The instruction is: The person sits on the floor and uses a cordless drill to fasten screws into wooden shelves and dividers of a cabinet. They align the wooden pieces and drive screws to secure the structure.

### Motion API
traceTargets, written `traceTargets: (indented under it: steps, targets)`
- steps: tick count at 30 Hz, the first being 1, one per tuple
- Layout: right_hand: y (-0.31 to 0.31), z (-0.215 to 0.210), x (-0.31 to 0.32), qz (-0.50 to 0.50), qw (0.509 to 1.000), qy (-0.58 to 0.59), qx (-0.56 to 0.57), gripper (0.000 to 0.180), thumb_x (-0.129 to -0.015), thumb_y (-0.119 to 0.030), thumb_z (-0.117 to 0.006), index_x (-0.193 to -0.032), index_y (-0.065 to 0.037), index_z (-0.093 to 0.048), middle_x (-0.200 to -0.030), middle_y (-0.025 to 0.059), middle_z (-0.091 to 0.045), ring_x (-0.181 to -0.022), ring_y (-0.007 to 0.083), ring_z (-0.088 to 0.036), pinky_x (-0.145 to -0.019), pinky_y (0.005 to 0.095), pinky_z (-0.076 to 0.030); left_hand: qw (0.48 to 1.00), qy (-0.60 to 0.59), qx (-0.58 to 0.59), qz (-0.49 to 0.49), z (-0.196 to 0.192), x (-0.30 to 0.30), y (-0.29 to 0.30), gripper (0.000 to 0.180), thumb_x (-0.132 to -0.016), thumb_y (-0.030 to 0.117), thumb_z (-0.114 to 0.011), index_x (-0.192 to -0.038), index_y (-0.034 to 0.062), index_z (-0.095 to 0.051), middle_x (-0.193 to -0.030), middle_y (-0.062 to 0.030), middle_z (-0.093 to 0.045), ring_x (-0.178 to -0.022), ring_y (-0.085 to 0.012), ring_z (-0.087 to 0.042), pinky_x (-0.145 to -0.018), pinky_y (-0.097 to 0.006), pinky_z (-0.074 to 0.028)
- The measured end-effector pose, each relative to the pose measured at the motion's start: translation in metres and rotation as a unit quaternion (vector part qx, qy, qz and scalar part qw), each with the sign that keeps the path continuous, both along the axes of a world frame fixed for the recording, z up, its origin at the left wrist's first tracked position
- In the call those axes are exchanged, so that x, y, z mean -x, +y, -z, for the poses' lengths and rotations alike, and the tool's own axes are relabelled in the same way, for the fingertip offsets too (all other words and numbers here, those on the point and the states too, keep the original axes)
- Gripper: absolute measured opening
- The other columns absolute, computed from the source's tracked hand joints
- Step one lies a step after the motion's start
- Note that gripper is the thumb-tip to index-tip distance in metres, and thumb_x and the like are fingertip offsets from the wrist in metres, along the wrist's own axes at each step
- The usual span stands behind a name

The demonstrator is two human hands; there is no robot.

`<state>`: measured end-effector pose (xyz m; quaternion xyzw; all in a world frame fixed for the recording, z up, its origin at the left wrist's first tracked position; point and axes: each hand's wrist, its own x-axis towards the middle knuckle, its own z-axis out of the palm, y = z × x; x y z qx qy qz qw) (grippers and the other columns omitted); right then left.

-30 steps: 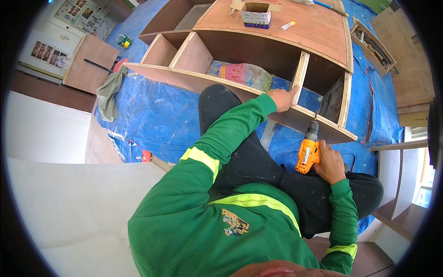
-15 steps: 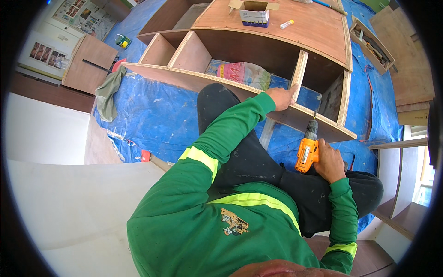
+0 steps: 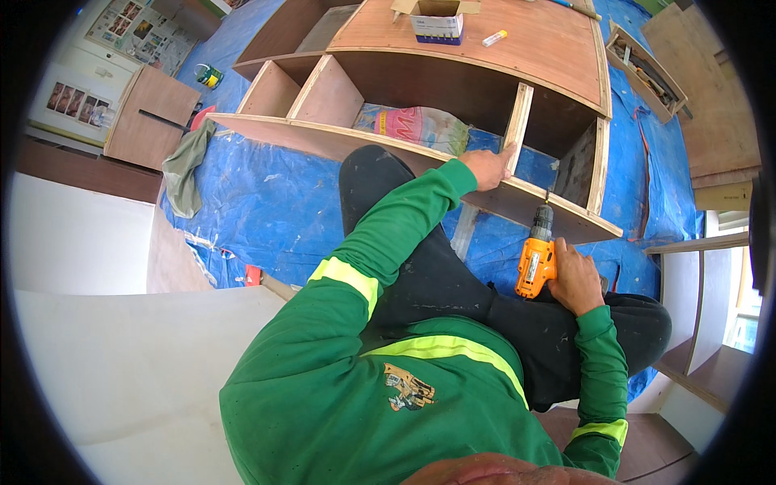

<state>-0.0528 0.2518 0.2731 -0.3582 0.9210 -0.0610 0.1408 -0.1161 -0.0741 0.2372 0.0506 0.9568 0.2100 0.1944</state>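
An open plywood cabinet frame lies in front of me, with upright dividers inside. My left hand is closed over the near board's edge where a divider meets it, fingers against the wood. In my right hand is an orange cordless drill, held by its handle. The drill's dark chuck points away from me, and its bit reaches the near board just right of my left hand. Whether a screw sits at the bit's tip is too small to tell.
On the plywood top stand an open cardboard box and a small yellow-capped tube. A printed sack lies inside the frame. Blue tarpaulin covers the floor. A wooden tool tray is at far right, a grey-green cloth at left.
The whole scene has shifted slightly left in the picture. Both hands keep their places on the board and drill, and the drill still points at the same board.
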Motion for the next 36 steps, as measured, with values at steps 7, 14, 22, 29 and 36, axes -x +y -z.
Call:
traceTargets:
  steps: [7,14,22,29,36]
  targets:
    - [0.0,-0.003,-0.001,-0.005,1.0,0.0,-0.004,0.052,-0.074,-0.005,-0.078,-0.118,-0.004,-0.05,-0.103,0.0202,-0.068,-0.099,0.0425,-0.069,-0.082,0.0531,-0.052,1.0,0.009,-0.005,0.002,0.0,-0.002,-0.001,0.073,-0.11,0.036,-0.051,-0.168,0.0062,-0.019,-0.118,-0.0379,-0.069,-0.11,-0.0535,-0.069,-0.1,-0.059,-0.052]
    - [0.003,0.002,0.0,-0.012,1.0,0.007,-0.005,0.061,-0.073,-0.008,-0.082,-0.126,-0.003,-0.051,-0.103,0.0188,-0.068,-0.099,0.0396,-0.071,-0.082,0.0516,-0.053,1.0,0.012,0.003,0.006,0.001,-0.001,0.0,0.073,-0.11,0.037,-0.05,-0.168,0.0053,-0.018,-0.117,-0.0377,-0.07,-0.109,-0.0532,-0.069,-0.099,-0.059,-0.052]
    - [0.0,-0.004,-0.001,-0.002,1.0,-0.009,-0.005,0.053,-0.074,-0.007,-0.078,-0.119,-0.004,-0.049,-0.106,0.019,-0.069,-0.102,0.0421,-0.068,-0.085,0.0526,-0.051,1.0,0.003,-0.001,0.0,0.0,-0.002,-0.001,0.073,-0.111,0.038,-0.05,-0.168,0.0067,-0.018,-0.12,-0.0378,-0.069,-0.112,-0.0533,-0.068,-0.099,-0.059,-0.052]
    - [0.004,0.002,0.002,-0.02,0.999,0.014,-0.032,0.074,-0.072,-0.012,-0.087,-0.135,-0.001,-0.049,-0.105,0.0178,-0.069,-0.1,0.0375,-0.071,-0.084,0.0498,-0.054,1.0,0.01,-0.004,0.007,0.001,-0.001,-0.001,0.072,-0.111,0.038,-0.05,-0.168,0.0063,-0.019,-0.119,-0.0378,-0.069,-0.111,-0.0534,-0.068,-0.099,-0.06,-0.052]
    - [0.004,0.003,0.001,-0.024,0.999,0.021,-0.035,0.075,-0.072,-0.013,-0.087,-0.136,-0.001,-0.049,-0.106,0.0179,-0.069,-0.101,0.0371,-0.072,-0.085,0.049,-0.054,1.0,0.017,-0.003,0.009,0.004,-0.001,-0.002,0.072,-0.111,0.038,-0.05,-0.167,0.0048,-0.019,-0.117,-0.0378,-0.069,-0.109,-0.0532,-0.069,-0.098,-0.06,-0.052]
